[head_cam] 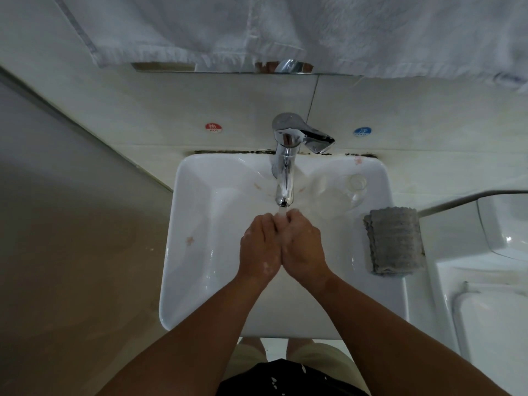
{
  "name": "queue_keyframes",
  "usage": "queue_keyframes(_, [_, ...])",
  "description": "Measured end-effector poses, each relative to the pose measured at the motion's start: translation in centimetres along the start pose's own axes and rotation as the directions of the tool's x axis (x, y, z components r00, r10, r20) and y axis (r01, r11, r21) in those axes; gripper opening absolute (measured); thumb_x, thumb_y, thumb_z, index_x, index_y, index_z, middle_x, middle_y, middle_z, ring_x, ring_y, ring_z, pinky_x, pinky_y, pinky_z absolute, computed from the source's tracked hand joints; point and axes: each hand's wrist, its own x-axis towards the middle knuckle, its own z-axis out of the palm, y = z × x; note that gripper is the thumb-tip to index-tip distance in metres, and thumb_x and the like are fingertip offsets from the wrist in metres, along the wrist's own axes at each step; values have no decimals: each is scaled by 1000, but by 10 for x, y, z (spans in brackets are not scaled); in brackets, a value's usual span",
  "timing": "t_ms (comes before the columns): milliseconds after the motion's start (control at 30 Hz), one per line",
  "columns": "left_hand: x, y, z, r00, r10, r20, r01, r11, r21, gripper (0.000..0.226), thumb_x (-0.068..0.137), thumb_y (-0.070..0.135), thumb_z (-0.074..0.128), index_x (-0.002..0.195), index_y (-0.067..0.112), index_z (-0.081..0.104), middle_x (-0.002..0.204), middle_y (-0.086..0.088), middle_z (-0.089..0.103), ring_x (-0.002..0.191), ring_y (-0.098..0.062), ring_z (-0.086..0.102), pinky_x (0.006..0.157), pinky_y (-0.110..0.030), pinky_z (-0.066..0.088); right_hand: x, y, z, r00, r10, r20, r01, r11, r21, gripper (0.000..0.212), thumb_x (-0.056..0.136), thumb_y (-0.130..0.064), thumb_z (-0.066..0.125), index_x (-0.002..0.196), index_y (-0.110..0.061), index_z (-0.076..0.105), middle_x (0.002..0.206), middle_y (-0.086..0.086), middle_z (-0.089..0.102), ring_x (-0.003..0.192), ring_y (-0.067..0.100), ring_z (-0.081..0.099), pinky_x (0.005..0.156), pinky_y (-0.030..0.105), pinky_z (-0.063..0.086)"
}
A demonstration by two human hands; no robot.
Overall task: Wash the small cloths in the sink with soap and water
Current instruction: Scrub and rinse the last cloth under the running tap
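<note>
A folded grey cloth (pixel 393 240) lies draped over the right rim of the white sink (pixel 197 224). My left hand (pixel 260 247) and my right hand (pixel 304 247) are pressed side by side over the basin, right under the spout of the chrome tap (pixel 284 167). Water (pixel 281 214) runs onto the curled fingertips. Both hands have their backs up and fingers bent inward, with specks of suds on the skin. No cloth shows between them; the palms are hidden.
A clear glass (pixel 355 185) stands on the sink's back right corner. White towels (pixel 257 30) hang above the tap. Red hot (pixel 213 127) and blue cold (pixel 362 131) stickers are on the tiled wall. A white fixture (pixel 485 295) stands close on the right.
</note>
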Motion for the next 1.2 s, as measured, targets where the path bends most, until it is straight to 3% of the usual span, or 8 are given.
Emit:
queue_keyframes(233, [5,4,0,994,-79,79,72,993,98,47,105,52,25,88,19,55,80,3,67,88,-26,69,78,-37,50,-2,-6,4,994,85,-62,-73,982,174,66,104,-58,19,70,-20,60,64,-5,63,60,8,62,60,27,49])
queue_keyframes(367, [2,0,0,949,-273,160,316,839,-444,30,90,55,55,96,27,64,102,-5,70,98,-26,70,79,-51,62,5,6,6,977,205,52,-209,900,382,26,101,-44,44,92,-23,56,91,0,64,83,13,63,73,35,54])
queue_keyframes(500, [1,-9,0,981,-171,94,193,924,-330,13,98,37,55,108,33,62,105,3,68,96,-19,68,78,-39,62,-1,8,0,970,129,206,-232,741,631,8,104,-26,50,98,-26,56,81,-7,63,67,5,59,60,25,50])
queue_keyframes(600, [-1,-4,0,991,-131,25,133,967,-218,19,104,35,45,108,25,60,95,5,68,81,-6,66,62,-16,52,-7,5,-1,988,79,129,-137,836,532,18,106,-31,48,88,-31,53,68,-14,60,58,1,56,56,16,43])
queue_keyframes(800, [-2,-3,4,996,-78,-31,77,996,-43,36,106,35,37,84,13,53,75,5,57,69,-6,53,64,-29,33,-2,-4,-6,994,105,6,-104,973,208,31,106,-41,42,87,-18,53,71,-10,62,62,2,60,57,11,40])
queue_keyframes(900, [2,0,3,1000,10,-30,-7,996,91,27,106,26,42,85,15,55,76,4,58,75,-19,59,68,-29,34,2,-5,-7,1000,5,-19,-4,998,67,39,106,-36,39,74,-17,50,67,-4,61,58,11,60,59,24,42])
queue_keyframes(1067, [2,5,2,993,-114,-19,111,989,-102,48,97,57,41,86,16,64,81,-4,69,81,-26,67,79,-49,56,-1,-5,-1,996,48,-73,-33,982,188,57,109,-43,25,69,-20,59,66,-3,64,62,9,62,59,24,45])
queue_keyframes(1200, [1,-3,3,984,-164,73,180,923,-341,24,88,53,53,105,38,58,96,5,71,92,-18,70,84,-52,59,2,3,1,986,157,56,-165,867,470,25,103,-39,46,93,-21,60,84,-2,65,75,14,62,64,28,48])
